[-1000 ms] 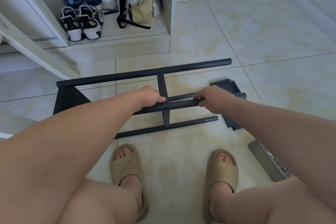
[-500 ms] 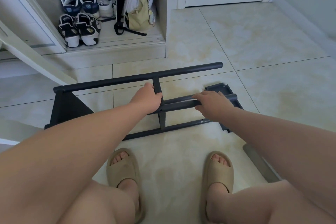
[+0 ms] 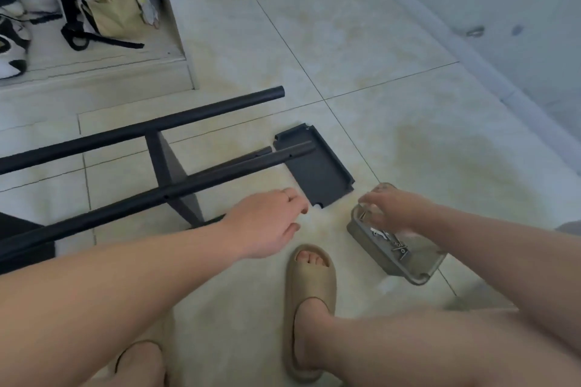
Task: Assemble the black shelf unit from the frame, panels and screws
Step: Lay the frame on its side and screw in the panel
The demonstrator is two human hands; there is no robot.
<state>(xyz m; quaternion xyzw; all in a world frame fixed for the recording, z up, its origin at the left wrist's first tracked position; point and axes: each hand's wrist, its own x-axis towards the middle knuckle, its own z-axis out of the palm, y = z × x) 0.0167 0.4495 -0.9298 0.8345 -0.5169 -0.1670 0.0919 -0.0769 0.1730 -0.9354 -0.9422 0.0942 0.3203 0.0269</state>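
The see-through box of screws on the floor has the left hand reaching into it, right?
No. In the head view it is the right hand reaching into the see-through box of screws on the floor; the left hand hovers empty nearby.

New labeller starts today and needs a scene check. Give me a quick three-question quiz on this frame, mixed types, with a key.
1. True or false: the left hand grips the black frame.
2. Where are the screws?
A) on the slipper
B) in the clear tray
C) on the shoe shelf
3. Fill in: the loose black panel lies flat on the ____.

Key
1. False. Its fingers are open, not around the frame.
2. B. The right hand reaches into that tray.
3. The floor.
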